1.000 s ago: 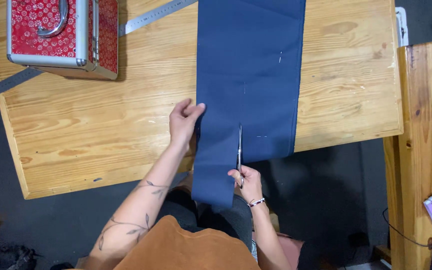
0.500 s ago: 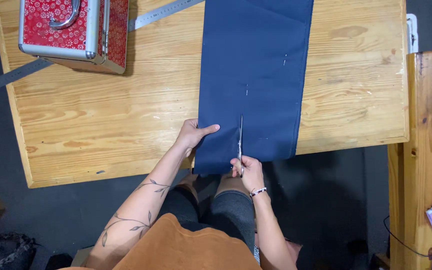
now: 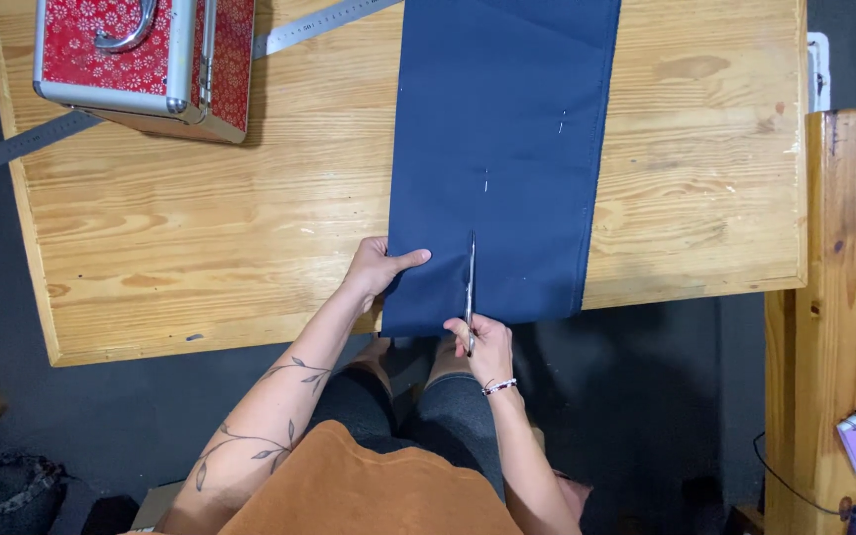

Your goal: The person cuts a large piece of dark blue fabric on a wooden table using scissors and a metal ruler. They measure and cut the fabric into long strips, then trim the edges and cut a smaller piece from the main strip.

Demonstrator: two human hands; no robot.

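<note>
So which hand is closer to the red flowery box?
Left. The left hand presses the blue fabric's edge, below-right of the red box; the right hand holds scissors, farther right.

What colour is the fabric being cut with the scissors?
Plain dark navy blue fabric, no print; the head view shows it clearly on the wooden table.

A sewing workshop. Navy fabric (image 3: 502, 149) lies down the wooden bench (image 3: 200, 248) at centre. A steel ruler (image 3: 319, 22) and red sewing case (image 3: 141, 59) sit upper left.
</note>
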